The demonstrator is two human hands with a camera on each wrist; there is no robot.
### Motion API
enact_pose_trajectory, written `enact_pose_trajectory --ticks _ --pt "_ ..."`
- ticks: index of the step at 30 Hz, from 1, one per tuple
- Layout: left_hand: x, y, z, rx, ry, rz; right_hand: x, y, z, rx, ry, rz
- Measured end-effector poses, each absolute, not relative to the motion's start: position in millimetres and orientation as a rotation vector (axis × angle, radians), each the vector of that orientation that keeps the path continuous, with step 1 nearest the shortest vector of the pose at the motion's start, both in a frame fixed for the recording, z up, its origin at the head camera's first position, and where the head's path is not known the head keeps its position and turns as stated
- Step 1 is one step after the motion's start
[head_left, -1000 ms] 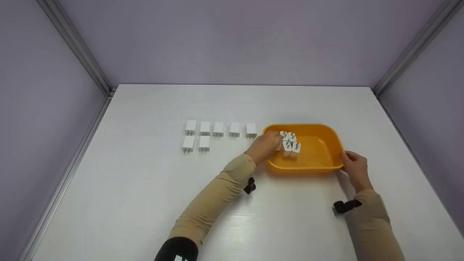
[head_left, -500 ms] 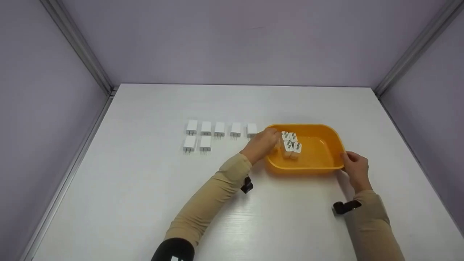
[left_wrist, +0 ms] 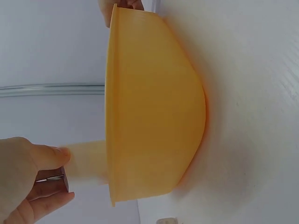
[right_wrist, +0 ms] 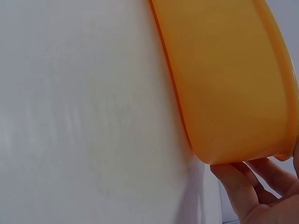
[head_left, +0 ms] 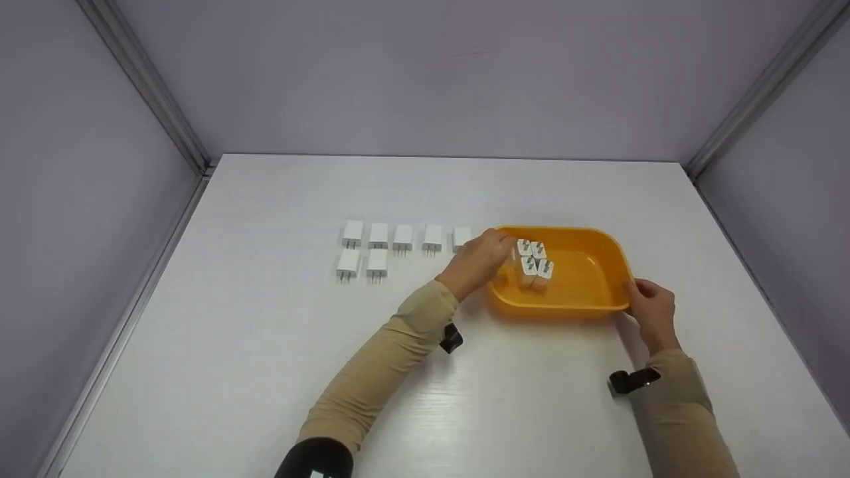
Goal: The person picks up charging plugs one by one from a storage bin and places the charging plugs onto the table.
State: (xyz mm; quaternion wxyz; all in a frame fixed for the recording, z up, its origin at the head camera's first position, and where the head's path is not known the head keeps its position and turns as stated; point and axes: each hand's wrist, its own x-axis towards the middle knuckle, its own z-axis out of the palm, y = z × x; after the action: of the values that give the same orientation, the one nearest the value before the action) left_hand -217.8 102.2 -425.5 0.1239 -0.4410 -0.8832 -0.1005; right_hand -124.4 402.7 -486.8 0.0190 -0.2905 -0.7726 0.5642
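Observation:
My left hand [head_left: 479,260], above the left end of an orange plastic basket [head_left: 584,279], pinches a white charger plug [left_wrist: 86,161] by its pronged end. In the left wrist view the charger's lower end reaches behind the basket rim. Inside the basket stand several white charger plugs [head_left: 529,267], close together with prongs up. My right hand [head_left: 654,312] grips the basket's right rim, thumb on top and fingers below, as the right wrist view [right_wrist: 252,200] partly shows.
Left of the basket, several white charger plugs [head_left: 377,262] lie on the white table [head_left: 265,345] in two rows, prongs toward me. The nearest one [head_left: 461,238] is partly behind my left hand. Pale walls [head_left: 425,79] enclose the table's back and sides.
My left hand has risen a little and shifted slightly left, lifting the charger plug up from the basket's left end. The right hand stays on the rim, and the basket has barely moved.

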Motion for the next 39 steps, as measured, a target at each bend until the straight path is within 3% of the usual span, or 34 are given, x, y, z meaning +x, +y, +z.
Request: enact_pose_trajectory --ticks 21,39 --pt "-225.2 59.4 -409.4 -1.097 -2.541 -0.586 -126.2 403.0 -482.0 -0.928 -2.431 1.746" --pt "-228.4 34.8 -422.1 -1.042 -2.53 -0.683 -128.4 400.6 -484.9 -0.957 -2.471 1.69"
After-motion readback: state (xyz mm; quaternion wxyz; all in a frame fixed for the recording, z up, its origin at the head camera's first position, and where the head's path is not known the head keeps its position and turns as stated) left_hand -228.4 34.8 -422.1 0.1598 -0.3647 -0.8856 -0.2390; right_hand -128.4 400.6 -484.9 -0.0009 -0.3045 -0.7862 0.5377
